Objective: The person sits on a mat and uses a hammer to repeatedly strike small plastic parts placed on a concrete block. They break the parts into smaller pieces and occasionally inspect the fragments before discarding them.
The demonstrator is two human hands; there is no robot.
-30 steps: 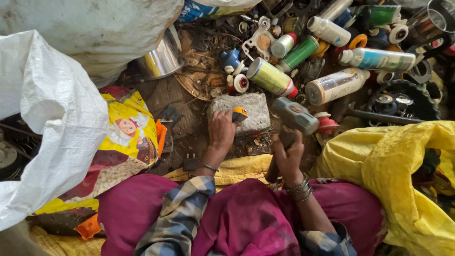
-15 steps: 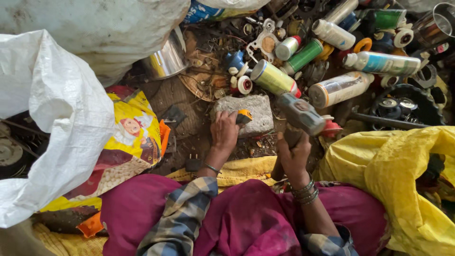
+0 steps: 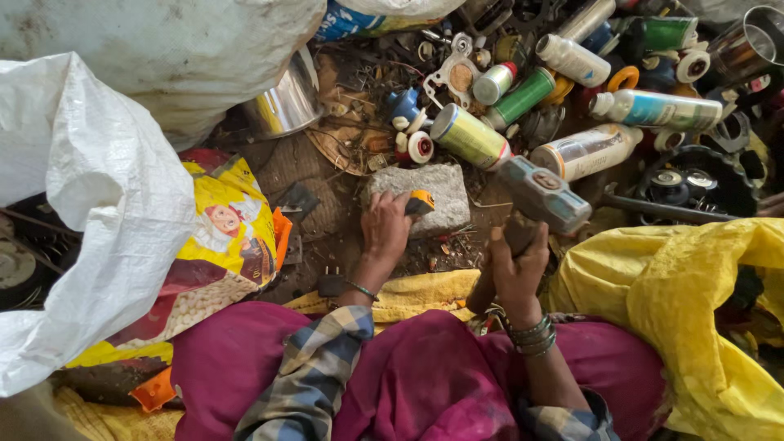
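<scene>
Head view: I'm pinning a small orange-and-black piece (image 3: 420, 202) on the grey stone block (image 3: 441, 189) with my left hand (image 3: 385, 231) at twelve o'clock; my right hand (image 3: 518, 265) is gripping a hammer (image 3: 542, 194), raised at one o'clock.

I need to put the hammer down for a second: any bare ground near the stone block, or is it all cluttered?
Barest patch: dark ground left of the grey stone block, bordered by the yellow printed sack. Beyond the block, spray cans and metal scrap crowd everything. The right hand holds the grey-headed hammer; the left hand pins a small orange-and-black piece.
</scene>
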